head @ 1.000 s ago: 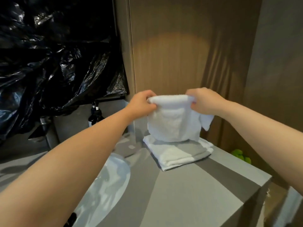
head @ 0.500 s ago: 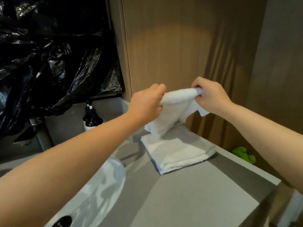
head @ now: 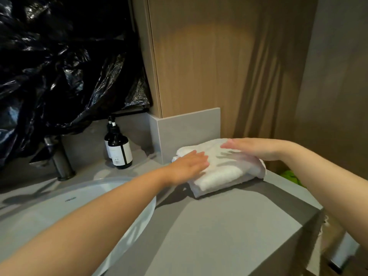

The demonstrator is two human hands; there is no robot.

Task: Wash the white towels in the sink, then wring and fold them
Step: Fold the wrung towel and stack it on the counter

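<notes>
White towels sit folded in a stack at centre right of the frame, on the grey counter beside the sink. Your left hand lies flat on them, gripping nothing. Your right hand, blurred, spreads flat over the top. Press evenly, smooth outward and square the edges.

Folded white towels stacked on counter

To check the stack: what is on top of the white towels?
The left hand rests flat on the folded white towels, the blurred right hand over them; cloth beneath is hidden.
</notes>
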